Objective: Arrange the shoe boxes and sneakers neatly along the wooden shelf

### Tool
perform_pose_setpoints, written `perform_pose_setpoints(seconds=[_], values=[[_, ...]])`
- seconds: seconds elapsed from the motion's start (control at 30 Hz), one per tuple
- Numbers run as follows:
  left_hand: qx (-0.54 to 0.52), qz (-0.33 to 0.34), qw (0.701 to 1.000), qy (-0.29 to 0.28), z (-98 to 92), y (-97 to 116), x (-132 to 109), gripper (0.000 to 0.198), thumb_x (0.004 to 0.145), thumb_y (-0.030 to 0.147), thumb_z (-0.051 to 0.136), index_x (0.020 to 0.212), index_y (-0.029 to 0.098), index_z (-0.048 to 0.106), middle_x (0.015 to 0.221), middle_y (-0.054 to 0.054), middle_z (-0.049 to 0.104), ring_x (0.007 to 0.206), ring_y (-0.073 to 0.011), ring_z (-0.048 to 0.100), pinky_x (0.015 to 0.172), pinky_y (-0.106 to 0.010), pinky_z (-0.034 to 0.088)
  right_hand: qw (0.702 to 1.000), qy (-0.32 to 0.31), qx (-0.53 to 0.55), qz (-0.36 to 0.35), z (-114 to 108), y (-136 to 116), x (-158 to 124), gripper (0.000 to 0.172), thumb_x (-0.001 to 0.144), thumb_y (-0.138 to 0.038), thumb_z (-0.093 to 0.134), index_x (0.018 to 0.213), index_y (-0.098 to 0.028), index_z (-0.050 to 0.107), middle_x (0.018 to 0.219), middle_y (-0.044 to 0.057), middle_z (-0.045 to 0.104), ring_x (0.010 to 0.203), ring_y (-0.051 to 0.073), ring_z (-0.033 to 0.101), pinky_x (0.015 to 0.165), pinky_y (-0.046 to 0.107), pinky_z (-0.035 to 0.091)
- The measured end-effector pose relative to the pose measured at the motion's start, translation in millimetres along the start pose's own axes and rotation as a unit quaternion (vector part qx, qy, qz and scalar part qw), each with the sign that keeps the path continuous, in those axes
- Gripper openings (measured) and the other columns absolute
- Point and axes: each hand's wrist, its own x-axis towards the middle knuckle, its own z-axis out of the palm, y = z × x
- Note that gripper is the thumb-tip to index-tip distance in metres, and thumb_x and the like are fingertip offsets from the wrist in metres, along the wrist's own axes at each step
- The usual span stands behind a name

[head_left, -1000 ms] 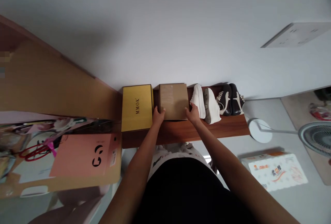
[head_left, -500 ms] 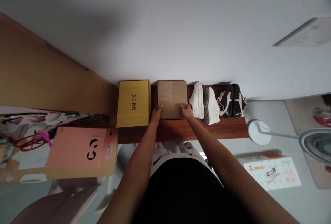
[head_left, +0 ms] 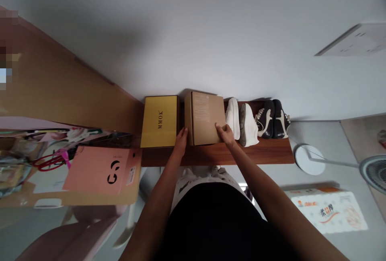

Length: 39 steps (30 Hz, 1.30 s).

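A plain brown cardboard box [head_left: 205,116] sits on a low dark wooden shelf [head_left: 256,154] against the white wall. My left hand [head_left: 181,142] presses on the box's near left corner, and my right hand [head_left: 225,134] grips its near right corner. Both hands have their fingers closed on the box's edges. The box looks lifted a little, its left side face showing. A yellow box marked MMOK [head_left: 159,121] stands just left of it.
A pair of white sneakers [head_left: 241,122] and a pair of dark shoes [head_left: 274,118] stand right of the brown box. A pink box [head_left: 99,170] lies on a cluttered surface at left. A lamp base [head_left: 309,159], a tissue pack [head_left: 328,210] and a fan [head_left: 374,172] are on the floor.
The brown box has tipped or risen so that its left side face shows, and my hands have moved with it. The view has shifted slightly.
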Motion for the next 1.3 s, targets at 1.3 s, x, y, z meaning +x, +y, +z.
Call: perform_pose_setpoints(seconds=[1.3], values=[[-0.052, -0.004, 0.997, -0.051, 2.9, 19, -29, 0.077, 0.079, 0.049, 0.083, 0.147, 0.025, 0.057, 0.14, -0.009, 0.067, 0.133, -0.0297, 0.061, 0.113, -0.046, 0.049, 0.971, -0.201, 0.13, -0.016, 38, -37, -58, 0.091, 0.081, -0.063, 0.07, 0.158, -0.021, 0.043, 0.145, 0.007, 0.064, 0.137, 0.027, 0.057, 0.116, 0.046, 0.047]])
